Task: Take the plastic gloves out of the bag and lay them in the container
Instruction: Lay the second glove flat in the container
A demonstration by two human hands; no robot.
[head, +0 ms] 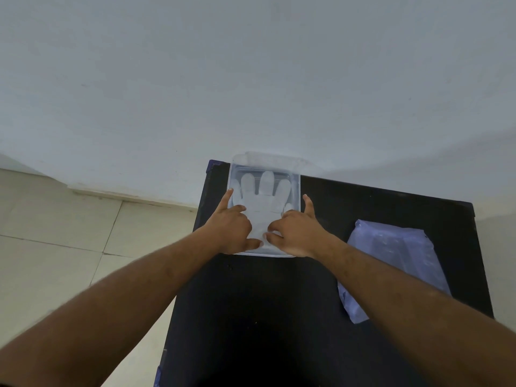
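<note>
So the clear plastic container (296,174) sits at the far end of the black table (251,317), its far edge poking just past the table's back edge toward the white wall (251,65). Inside it a see-through plastic glove (265,196) lies flat, fingers spread and pointing away from the person, cuff toward the container's near edge.

Both hands are over the near half of the container. The left hand (233,224) has its index finger stretched along the container's left rim, with the thumb reaching in across the near edge. The right hand (296,233) has one finger up along the right rim, and the others curl down onto the glove's cuff. Honestly it looks like pressing or smoothing more than gripping, but the plastic is so transparent that I can't tell if either hand is actually pinching any of it.

The bluish plastic bag (396,263) lies on the table to the right of the container, nearer the person, well apart from both hands. Left of the table there's pale tiled floor (55,247).
</note>
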